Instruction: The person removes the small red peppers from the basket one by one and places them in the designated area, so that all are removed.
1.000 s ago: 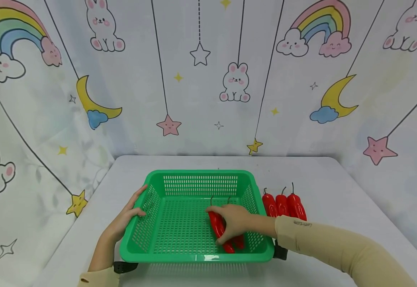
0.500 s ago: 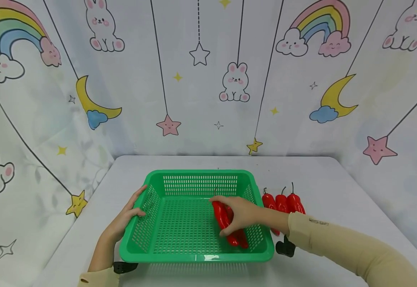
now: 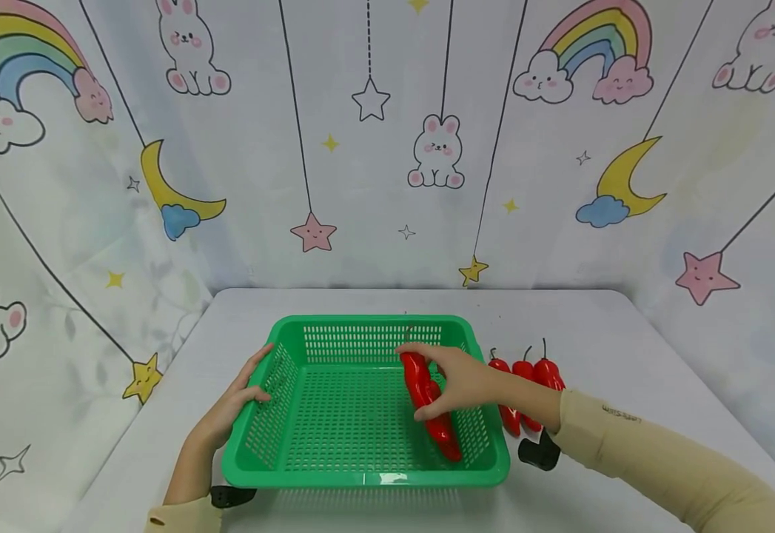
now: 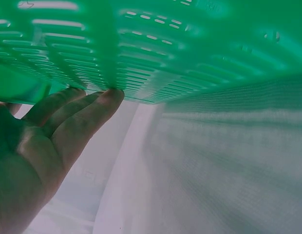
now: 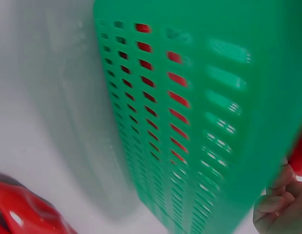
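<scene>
My right hand (image 3: 457, 381) reaches over the right side of a green plastic basket (image 3: 367, 480) and grips a red chili pepper (image 3: 417, 377) by its upper part, thumb on one side and fingers on the other. Just below and partly behind it, another red chili pepper (image 3: 452, 444) shows at the right of the basket floor. In the right wrist view, red shows through the wall slots, and the hand (image 5: 282, 207) is cut off at the edge. My left hand (image 3: 237, 396) lies along the left rim; its straight fingers (image 4: 85, 119) touch the basket's outside in the left wrist view.
Three red chili peppers (image 3: 547, 374) lie side by side on the white table (image 3: 627, 355), just right of the basket and partly behind my right forearm. A cloth backdrop (image 3: 387, 185) with rabbits, stars and rainbows rises behind the table.
My right hand has moved up and to the right inside the basket, bringing the gripped chili pepper toward the right wall. The left hand and the basket have stayed put.
</scene>
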Motion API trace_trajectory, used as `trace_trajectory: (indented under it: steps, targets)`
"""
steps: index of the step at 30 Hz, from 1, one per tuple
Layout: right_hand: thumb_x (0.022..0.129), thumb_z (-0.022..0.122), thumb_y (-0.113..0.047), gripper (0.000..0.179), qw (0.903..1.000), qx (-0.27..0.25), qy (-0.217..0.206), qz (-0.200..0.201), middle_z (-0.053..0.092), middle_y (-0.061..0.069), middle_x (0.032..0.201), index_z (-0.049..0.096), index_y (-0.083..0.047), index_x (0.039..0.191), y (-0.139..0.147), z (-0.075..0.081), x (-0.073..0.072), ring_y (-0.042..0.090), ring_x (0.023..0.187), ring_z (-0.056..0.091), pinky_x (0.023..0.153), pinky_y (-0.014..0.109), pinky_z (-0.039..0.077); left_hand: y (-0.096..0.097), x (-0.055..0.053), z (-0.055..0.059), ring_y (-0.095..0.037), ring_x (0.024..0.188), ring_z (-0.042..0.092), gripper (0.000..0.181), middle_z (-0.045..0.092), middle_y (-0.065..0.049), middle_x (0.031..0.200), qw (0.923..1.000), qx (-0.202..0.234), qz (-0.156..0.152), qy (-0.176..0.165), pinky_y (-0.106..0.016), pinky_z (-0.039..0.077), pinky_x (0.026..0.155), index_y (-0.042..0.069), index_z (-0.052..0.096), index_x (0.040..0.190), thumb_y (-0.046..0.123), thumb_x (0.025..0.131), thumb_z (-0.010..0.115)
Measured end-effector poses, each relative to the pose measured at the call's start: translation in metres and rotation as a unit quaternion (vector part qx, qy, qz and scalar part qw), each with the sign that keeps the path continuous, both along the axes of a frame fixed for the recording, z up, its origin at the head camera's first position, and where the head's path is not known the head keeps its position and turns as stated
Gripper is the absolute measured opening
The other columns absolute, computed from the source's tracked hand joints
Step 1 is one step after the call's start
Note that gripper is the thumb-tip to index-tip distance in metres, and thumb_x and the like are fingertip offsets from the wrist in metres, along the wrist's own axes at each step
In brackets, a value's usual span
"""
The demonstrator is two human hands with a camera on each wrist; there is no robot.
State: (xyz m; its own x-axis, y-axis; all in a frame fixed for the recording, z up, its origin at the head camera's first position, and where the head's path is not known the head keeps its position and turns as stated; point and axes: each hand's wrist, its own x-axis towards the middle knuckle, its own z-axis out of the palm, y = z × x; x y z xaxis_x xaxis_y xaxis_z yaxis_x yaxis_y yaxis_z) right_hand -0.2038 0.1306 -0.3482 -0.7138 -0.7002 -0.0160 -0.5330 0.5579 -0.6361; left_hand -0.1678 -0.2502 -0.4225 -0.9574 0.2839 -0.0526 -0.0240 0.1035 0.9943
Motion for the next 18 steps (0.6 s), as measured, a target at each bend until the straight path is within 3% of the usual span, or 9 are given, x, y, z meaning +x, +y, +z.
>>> trace_trajectory:
  steps: [8,12,18]
  targets:
    - [0.065,0.079,-0.037,0.082,0.9997,-0.020,-0.012,-0.006,0.050,-0.008,0.116,0.037,-0.032,0.136,0.008,0.011,0.000,0.016,0.102,0.048,0.071,0.027,0.049,-0.001,-0.001,0.000,-0.046,0.120,0.026,0.079,0.002,-0.018,0.149,1.0000,-0.001,0.003,0.004,-0.043,0.044,0.075,0.028,0.009,0.148,0.005,0.081,0.044]
    - [0.065,0.079,-0.035,0.084,0.9995,-0.027,0.008,-0.013,0.050,-0.006,0.115,0.037,-0.028,0.137,0.012,0.015,-0.001,0.018,0.099,0.049,0.070,0.027,0.049,0.000,-0.001,-0.001,-0.046,0.121,0.025,0.079,0.002,-0.018,0.149,1.0000,-0.002,0.002,0.002,-0.042,0.044,0.076,0.028,0.009,0.148,0.005,0.081,0.044]
    - [0.066,0.079,-0.030,0.084,0.9990,-0.031,0.029,-0.016,0.053,-0.006,0.099,0.035,-0.028,0.138,0.023,0.021,-0.003,0.018,0.076,0.053,0.060,0.027,0.046,0.000,-0.001,0.000,-0.046,0.120,0.027,0.080,0.003,-0.018,0.148,1.0000,0.000,0.002,0.005,-0.042,0.044,0.076,0.028,0.009,0.148,0.004,0.080,0.044]
